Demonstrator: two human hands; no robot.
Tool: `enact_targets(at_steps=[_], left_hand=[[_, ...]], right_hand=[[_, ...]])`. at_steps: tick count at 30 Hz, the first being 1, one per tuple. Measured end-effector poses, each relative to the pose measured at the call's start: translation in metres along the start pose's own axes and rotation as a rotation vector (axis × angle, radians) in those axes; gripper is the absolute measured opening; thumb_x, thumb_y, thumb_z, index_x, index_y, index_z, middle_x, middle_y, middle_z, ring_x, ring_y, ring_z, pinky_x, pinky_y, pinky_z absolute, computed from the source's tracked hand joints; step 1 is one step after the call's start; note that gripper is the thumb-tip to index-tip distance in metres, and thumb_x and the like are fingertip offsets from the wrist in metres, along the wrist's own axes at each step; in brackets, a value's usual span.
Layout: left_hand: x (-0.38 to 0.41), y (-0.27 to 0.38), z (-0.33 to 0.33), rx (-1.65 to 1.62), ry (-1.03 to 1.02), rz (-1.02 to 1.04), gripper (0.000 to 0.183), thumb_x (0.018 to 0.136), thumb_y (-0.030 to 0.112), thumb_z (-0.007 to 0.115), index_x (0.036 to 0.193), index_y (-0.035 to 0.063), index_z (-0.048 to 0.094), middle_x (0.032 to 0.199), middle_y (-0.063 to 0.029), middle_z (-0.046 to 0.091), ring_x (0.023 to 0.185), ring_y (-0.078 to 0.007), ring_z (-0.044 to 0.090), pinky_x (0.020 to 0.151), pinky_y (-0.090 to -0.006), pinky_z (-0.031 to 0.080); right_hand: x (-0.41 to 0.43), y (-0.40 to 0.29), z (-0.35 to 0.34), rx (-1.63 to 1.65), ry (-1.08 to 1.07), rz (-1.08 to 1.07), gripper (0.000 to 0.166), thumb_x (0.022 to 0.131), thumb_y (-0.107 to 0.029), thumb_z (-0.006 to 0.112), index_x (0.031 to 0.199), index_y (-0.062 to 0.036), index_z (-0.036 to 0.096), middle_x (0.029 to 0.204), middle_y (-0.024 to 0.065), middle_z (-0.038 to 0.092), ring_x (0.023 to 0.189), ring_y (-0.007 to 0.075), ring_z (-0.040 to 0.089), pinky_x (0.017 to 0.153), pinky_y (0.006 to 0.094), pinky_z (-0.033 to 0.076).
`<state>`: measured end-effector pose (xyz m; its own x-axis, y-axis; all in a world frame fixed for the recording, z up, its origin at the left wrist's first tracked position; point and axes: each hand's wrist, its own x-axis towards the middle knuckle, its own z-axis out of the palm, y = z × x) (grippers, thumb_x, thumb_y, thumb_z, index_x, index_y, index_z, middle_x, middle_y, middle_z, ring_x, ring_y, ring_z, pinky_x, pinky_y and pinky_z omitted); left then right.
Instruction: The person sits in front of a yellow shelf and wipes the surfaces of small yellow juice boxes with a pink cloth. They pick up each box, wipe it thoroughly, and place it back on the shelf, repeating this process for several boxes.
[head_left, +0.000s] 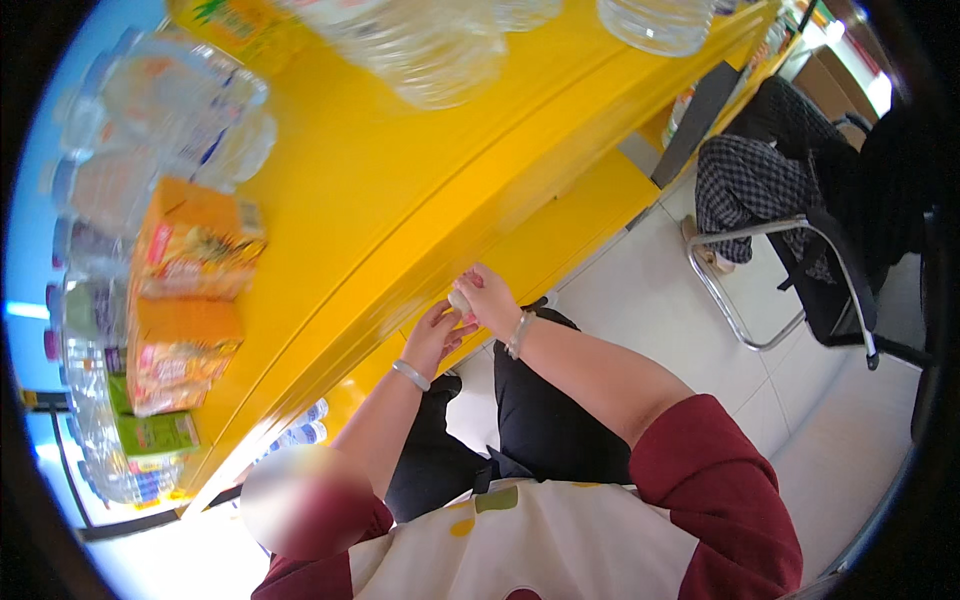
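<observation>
Both my hands meet over my lap, beside the front edge of a yellow counter (360, 187). My right hand (486, 298) has its fingers closed around a small pale object (459, 302), too small and partly covered to identify. The fingers of my left hand (435, 337) are spread and curved just below and beside that object; whether they touch it I cannot tell. A silver bangle (411, 375) is on my left wrist, and a bracelet (519, 335) circles the right one.
Clear plastic bottles (180, 97), orange drink cartons (199, 247) and a green carton (157, 433) line the counter's left side. Large bottles (420, 52) stand along the top. At right, a person in checked trousers (742, 184) sits near a metal-framed chair (709, 285).
</observation>
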<state>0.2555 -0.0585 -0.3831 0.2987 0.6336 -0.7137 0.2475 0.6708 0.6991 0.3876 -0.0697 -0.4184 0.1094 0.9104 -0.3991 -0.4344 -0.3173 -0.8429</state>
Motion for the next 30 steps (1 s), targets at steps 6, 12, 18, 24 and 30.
enact_targets(at_steps=[6, 12, 18, 24, 30], left_hand=[[-0.072, -0.013, -0.016, 0.112, 0.075, 0.34, 0.035, 0.086, 0.014, 0.053, 0.117, -0.0013, 0.047, 0.092, -0.0057, 0.058, 0.08, -0.0108, 0.057, 0.067, -0.0202, 0.042], [-0.161, -0.001, -0.012, 0.083, 0.17, 0.623, 0.032, 0.078, 0.002, 0.059, 0.109, -0.0009, 0.052, 0.084, -0.0066, 0.058, 0.074, -0.014, 0.058, 0.069, -0.024, 0.046], [-0.235, 0.024, -0.014, 0.638, 0.505, 1.001, 0.031, 0.07, 0.0, 0.062, 0.101, -0.0003, 0.057, 0.081, -0.0114, 0.059, 0.073, -0.0234, 0.059, 0.067, -0.0271, 0.047], [-0.265, 0.071, -0.027, 0.847, 0.812, 1.357, 0.034, 0.073, 0.0, 0.059, 0.107, 0.0003, 0.055, 0.101, -0.0159, 0.056, 0.096, -0.0312, 0.054, 0.083, -0.0346, 0.043], [-0.246, 0.095, -0.044, 0.592, 0.838, 1.292, 0.053, 0.077, 0.004, 0.053, 0.127, 0.0028, 0.037, 0.12, -0.0161, 0.049, 0.112, -0.0285, 0.048, 0.095, -0.0367, 0.035]], right_hand=[[-0.067, -0.023, 0.036, -0.191, -0.106, -0.308, 0.017, 0.085, -0.017, 0.056, 0.093, -0.0019, 0.051, 0.077, 0.0049, 0.053, 0.069, 0.0102, 0.052, 0.059, 0.0224, 0.044], [-0.135, -0.068, 0.065, -0.296, -0.293, -0.665, 0.023, 0.075, -0.003, 0.062, 0.096, -0.0037, 0.052, 0.091, 0.0091, 0.053, 0.079, 0.0167, 0.055, 0.07, 0.027, 0.045], [-0.177, -0.111, 0.095, -0.473, -0.365, -1.064, 0.029, 0.073, -0.003, 0.065, 0.099, -0.0028, 0.053, 0.097, 0.0146, 0.053, 0.087, 0.0285, 0.055, 0.074, 0.0326, 0.046], [-0.179, -0.165, 0.129, -0.594, -0.223, -1.325, 0.035, 0.072, -0.002, 0.064, 0.105, -0.0007, 0.05, 0.102, 0.0179, 0.053, 0.09, 0.0344, 0.054, 0.077, 0.0365, 0.045], [-0.134, -0.194, 0.154, -0.515, -0.071, -1.262, 0.046, 0.07, -0.004, 0.064, 0.111, 0.0, 0.044, 0.103, 0.0194, 0.053, 0.092, 0.036, 0.054, 0.078, 0.0368, 0.045]])
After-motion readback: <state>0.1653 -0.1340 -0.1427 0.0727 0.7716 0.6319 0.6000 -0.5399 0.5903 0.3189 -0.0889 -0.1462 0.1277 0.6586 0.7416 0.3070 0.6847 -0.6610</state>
